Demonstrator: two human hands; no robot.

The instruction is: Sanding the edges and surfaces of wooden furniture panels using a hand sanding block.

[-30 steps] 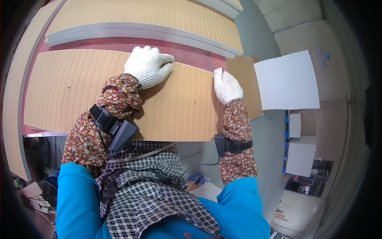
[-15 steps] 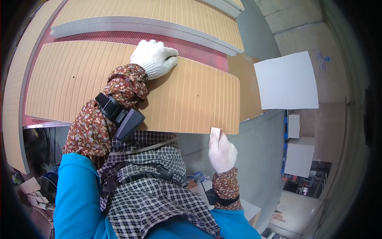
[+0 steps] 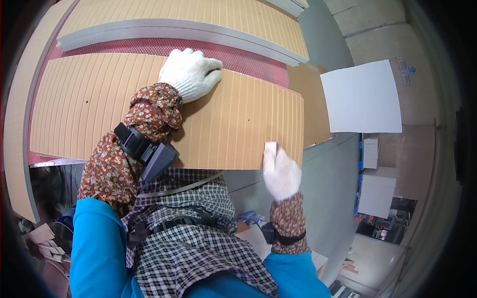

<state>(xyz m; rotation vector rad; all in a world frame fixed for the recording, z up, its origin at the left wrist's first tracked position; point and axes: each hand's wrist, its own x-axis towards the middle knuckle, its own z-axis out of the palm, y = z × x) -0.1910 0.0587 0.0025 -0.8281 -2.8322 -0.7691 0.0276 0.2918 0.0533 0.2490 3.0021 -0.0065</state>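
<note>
White knit gloves cover both hands, and a tan, ridged panel (image 3: 233, 121) lies flat on the red tabletop (image 3: 134, 47). It sits toward the near edge, hiding much of that edge, and spans from close to the near left corner across to the right edge. Two small dark dots mark its face.

The left hand (image 3: 191, 74) rests at the panel's far side, about midway along, fingers curled and knuckles up; I cannot tell whether it grips the rim. The right hand (image 3: 281, 174) pinches a small pale block (image 3: 270, 147) over the panel's near right corner; whether block and panel touch, I cannot tell.

Along the tabletop's far edge lies a grey-sided stack (image 3: 174, 19) with a tan ridged top, apart from the panel by a strip of red. A long board (image 3: 19, 124) runs beside the left edge. Past the right edge come a brown board (image 3: 314, 94) and, farther right, a white sheet (image 3: 362, 98).
</note>
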